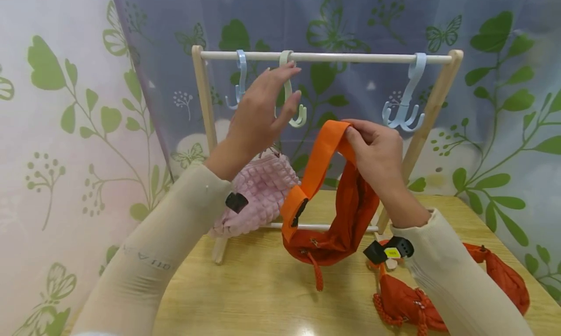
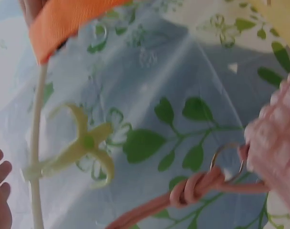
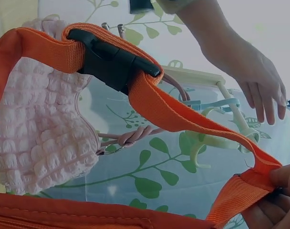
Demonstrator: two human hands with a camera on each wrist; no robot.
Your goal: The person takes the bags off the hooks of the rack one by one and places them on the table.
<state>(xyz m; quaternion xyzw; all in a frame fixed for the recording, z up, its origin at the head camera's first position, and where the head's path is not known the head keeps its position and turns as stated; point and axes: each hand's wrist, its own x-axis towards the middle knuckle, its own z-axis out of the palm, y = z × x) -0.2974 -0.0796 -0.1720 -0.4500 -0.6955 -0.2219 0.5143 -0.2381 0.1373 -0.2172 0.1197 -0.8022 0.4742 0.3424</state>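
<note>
My right hand [image 1: 377,153] pinches the orange strap of a red-orange belt bag [image 1: 330,243], which hangs in a loop above the table. A black buckle [image 3: 109,59] on that strap shows in the right wrist view. My left hand [image 1: 260,109] is raised beside the pale green hook [image 1: 298,117], fingers extended and holding nothing. Behind the left forearm hangs a puffy pink bag [image 1: 267,190]; its knotted cord [image 2: 192,188] appears in the left wrist view. The cord's upper end is hidden by my hand in the head view.
A wooden rack with a white rail [image 1: 350,58] stands on the table [image 1: 263,297]. Blue hooks [image 1: 240,78] hang near its left end and another blue hook [image 1: 405,102] near its right. A second red-orange bag [image 1: 504,277] lies at the right, partly under my right forearm.
</note>
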